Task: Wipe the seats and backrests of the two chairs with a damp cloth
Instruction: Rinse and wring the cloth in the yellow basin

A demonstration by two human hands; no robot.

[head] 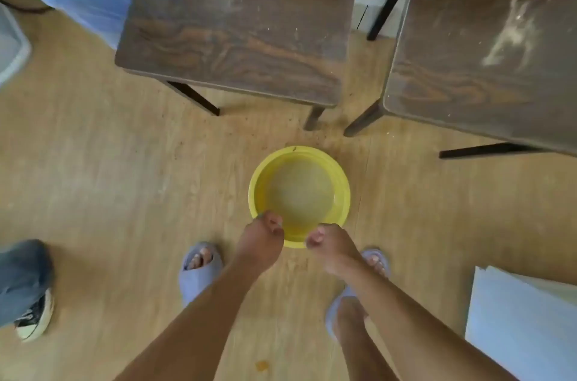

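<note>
Left hand (262, 232) curled into a loose fist over the near rim of the basin (342, 190), at about 7 o'clock on it. Fingers folded in; whether they pinch anything, cannot tell. Right hand (327, 240) likewise curled at about 5 o'clock on the rim, knuckles up, no object visible in it. Both arms reach straight down from the bottom edge.

Head view, the only one. Yellow basin sits on the wood floor (109, 177) at centre, cloudy water inside. Likely placed between the two chairs so both are in reach for wetting and rinsing. No cloth can be made out: if there is one, it is bunched inside a fist or out of sight. My reading: hands are at the basin to wring or lift, wiping not yet begun.

Left chair (237, 21) at 12 o'clock, dark wood-grain seat, pale dusty smear and specks on it. Right chair (487, 46) at 2 o'clock, a larger white streak on its seat. Backrests are out of frame. Crumbs lie on the floor between the chair legs.

Blue slippers (199, 271) either side of the arms. Another person's sneaker (34, 315) at 8 o'clock. White sheets (524, 324) at 4 o'clock.

No brands, labels or writing legible anywhere.
</note>
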